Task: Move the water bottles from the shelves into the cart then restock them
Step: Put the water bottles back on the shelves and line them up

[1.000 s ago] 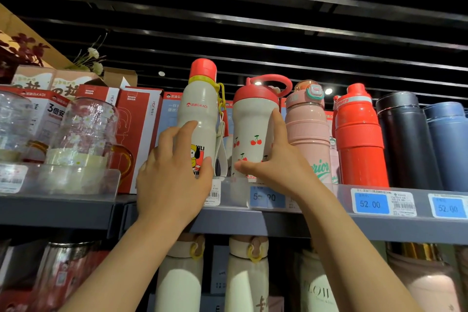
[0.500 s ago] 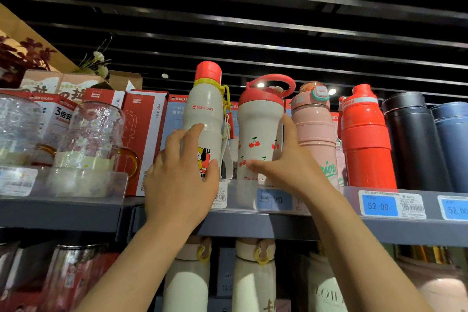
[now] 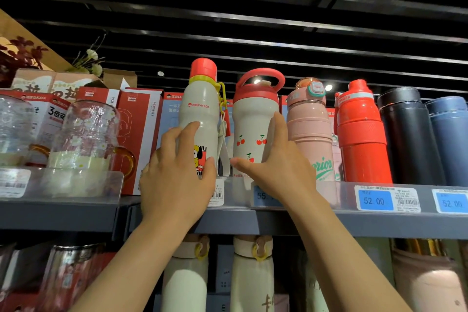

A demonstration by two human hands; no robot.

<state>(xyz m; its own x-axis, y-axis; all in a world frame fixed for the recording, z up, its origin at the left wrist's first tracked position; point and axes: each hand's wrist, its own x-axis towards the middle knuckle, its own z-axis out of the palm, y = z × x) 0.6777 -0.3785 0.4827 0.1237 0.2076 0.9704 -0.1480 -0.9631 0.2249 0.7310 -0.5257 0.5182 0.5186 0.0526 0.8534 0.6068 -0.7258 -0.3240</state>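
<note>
At the centre of the frame we have both hands up on the top shelf [image 3: 253, 220]. Our left hand [image 3: 174, 180] wraps around the lower body of the cream bottle with the red cap [image 3: 200, 114], fingers curled on its left side and thumb on its right. Our right hand [image 3: 281, 167] grips the cherry-print bottle [image 3: 253, 129] just beside it, thumb across the front and fingers up the right side. Both bottles stand upright on the shelf, side by side. To the right we see a pink bottle [image 3: 310, 129], a red bottle [image 3: 359, 134], a black flask [image 3: 407, 134] and a blue flask [image 3: 450, 134] in a row. At left stand a glass pitcher [image 3: 88, 132] and red boxes [image 3: 136, 134].
</note>
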